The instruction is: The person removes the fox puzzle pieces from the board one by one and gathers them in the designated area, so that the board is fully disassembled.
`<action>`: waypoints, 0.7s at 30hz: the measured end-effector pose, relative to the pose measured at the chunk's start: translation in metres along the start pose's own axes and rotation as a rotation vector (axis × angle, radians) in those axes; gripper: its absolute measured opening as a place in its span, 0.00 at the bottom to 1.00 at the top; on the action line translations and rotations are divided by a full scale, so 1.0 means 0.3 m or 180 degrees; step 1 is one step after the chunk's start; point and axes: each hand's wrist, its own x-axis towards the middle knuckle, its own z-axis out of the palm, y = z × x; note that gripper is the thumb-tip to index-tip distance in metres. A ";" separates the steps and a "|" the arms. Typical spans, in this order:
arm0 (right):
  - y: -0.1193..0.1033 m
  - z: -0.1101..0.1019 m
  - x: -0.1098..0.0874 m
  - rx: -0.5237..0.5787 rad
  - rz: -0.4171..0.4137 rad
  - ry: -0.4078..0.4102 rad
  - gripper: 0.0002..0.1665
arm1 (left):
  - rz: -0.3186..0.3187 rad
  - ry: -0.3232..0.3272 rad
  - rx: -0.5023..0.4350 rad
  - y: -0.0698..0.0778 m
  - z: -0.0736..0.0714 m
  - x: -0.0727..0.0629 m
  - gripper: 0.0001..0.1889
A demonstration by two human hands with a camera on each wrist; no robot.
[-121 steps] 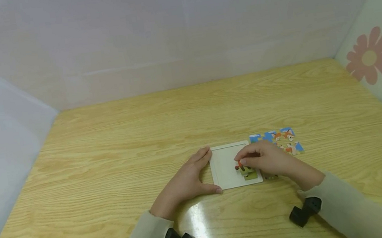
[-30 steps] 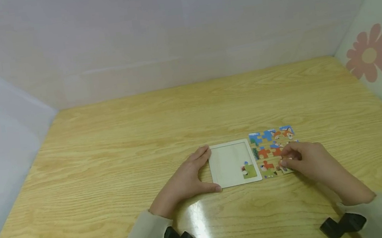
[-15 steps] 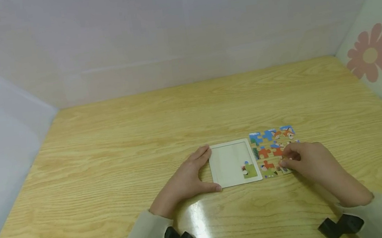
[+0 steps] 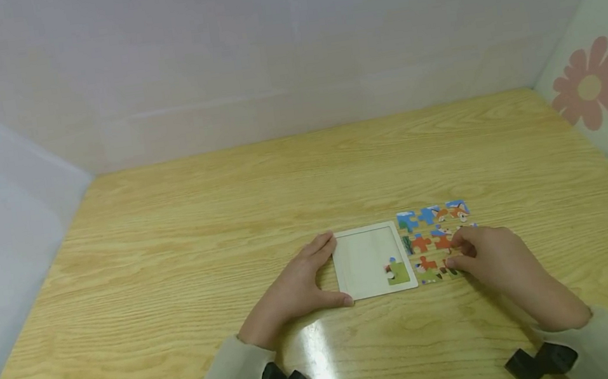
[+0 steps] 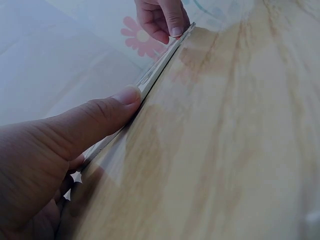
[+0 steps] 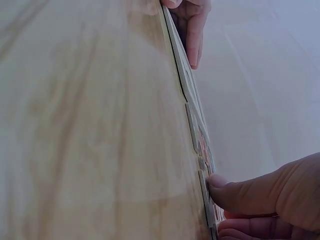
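My left hand (image 4: 305,285) holds the left side of a pale square puzzle tray (image 4: 360,265), its thumb at the near corner and its fingers at the far one. In the left wrist view the thumb presses on the tray's edge. One green puzzle piece (image 4: 398,272) lies in the tray's near right corner. To the right of the tray, my right hand (image 4: 491,254) has its thumb and index finger curled on a puzzle piece (image 4: 450,269) in the near row, partly hidden by the hand. The right wrist view shows the thumb against that piece's edge.
Several fox-picture puzzle pieces (image 4: 421,243) lie in rows on the wooden table (image 4: 199,229), close against the tray's right side. Walls stand along the table's back, left and right, with a pink flower (image 4: 589,88) on the right one.
Since four seconds ago the right hand has left a green piece in the tray and moved right to the loose pieces. Lately its index finger has shifted slightly. The left hand stays put.
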 end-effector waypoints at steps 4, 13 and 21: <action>-0.001 0.001 0.001 -0.0008 0.0019 -0.0022 0.13 | -0.0005 0.0005 -0.0009 0.002 -0.001 -0.001 0.55; 0.002 0.002 0.001 0.0026 -0.0006 0.0069 0.12 | -0.0008 0.0018 -0.0008 0.003 -0.001 0.000 0.55; -0.005 -0.006 0.000 0.0260 -0.0061 0.0360 0.09 | 0.0001 0.0010 -0.0009 0.002 -0.001 -0.003 0.55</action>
